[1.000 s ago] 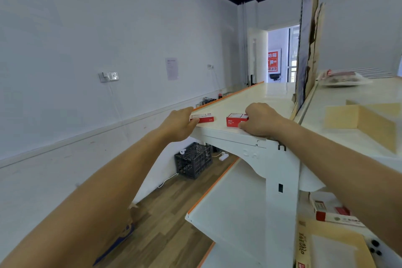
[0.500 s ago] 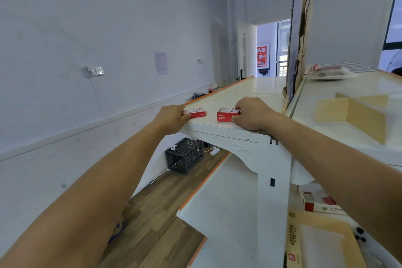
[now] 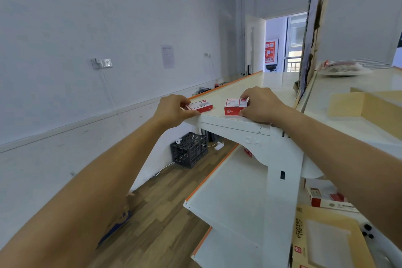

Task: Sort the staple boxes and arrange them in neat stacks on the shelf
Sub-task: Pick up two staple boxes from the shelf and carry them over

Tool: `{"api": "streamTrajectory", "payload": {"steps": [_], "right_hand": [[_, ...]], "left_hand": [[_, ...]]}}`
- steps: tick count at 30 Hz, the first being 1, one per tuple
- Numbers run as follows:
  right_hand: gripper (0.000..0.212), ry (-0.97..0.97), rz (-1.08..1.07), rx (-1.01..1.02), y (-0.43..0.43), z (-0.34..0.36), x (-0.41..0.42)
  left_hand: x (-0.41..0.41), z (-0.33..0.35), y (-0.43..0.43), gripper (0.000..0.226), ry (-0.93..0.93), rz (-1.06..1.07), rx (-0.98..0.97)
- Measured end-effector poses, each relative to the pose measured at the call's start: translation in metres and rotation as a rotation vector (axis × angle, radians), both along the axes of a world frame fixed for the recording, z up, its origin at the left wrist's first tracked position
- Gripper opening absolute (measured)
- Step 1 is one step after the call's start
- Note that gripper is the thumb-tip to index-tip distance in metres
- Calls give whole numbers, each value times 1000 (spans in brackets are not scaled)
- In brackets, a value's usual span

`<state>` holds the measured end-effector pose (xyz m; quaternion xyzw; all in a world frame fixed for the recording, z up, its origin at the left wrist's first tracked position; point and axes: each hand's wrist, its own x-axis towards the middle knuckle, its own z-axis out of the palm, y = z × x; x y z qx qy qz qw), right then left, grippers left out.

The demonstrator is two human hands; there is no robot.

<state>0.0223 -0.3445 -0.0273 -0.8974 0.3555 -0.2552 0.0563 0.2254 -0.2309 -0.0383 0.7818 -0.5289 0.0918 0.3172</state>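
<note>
- The left hand (image 3: 174,110) grips the flat staple box (image 3: 201,106) by the end nearest it, with the thumb curled along the front edge and the fingers over the far side.
- The right hand (image 3: 261,104) pinches the taller staple box (image 3: 235,106) at its right end, thumb in front and fingertips behind.
- Both boxes sit on the top shelf (image 3: 250,87) near its front edge, between the two hands and apart from each other.
- Little has changed over the last second: neither box has shifted, the gap between them is the same, and both hands keep their hold.
- This looks like squaring up rather than stacking, as the boxes are not yet in one pile.
- It is unclear whether the taller box is one box or two.
</note>
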Motion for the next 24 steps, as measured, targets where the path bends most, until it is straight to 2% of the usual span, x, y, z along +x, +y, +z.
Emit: {"api": "streamTrajectory", "payload": {"steps": [4,15,24], "right_hand": [[38,-47,20,-31,11,0,5],[39,-102,158,-123,50,-11,37],[45,-33,228,-115,94,-46,85]], "left_hand": [[3,-7,16,52,49,-18,-52],[32,-34,72,55,2,14,-51],[66,-65,131,52,-41,66,4]]}}
